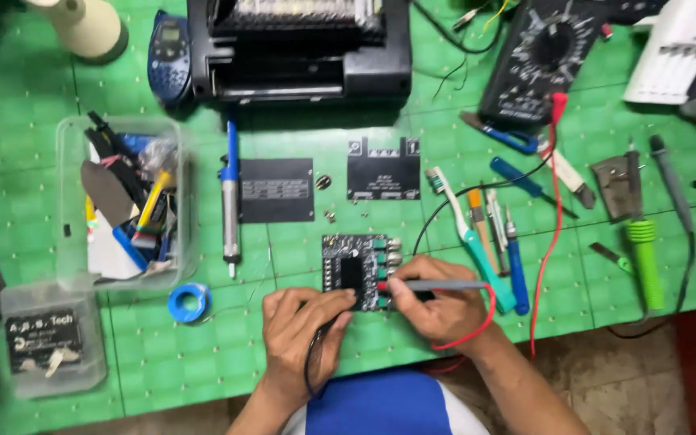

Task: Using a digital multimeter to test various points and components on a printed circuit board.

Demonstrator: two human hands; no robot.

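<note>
Green cutting mat (203, 354) covers the bench, tools scattered from nine to three o'clock. At about six o'clock sits a small black circuit board (358, 272), and both probes are already on it. The right hand (445, 310) pinches a red-wired probe (432, 285) to its lower edge; the left hand (300, 322) is curled around a black-wired probe (340, 316). By the look of it, testing is under way, not finished; two black panels (277, 189) lie apart at twelve.
</note>
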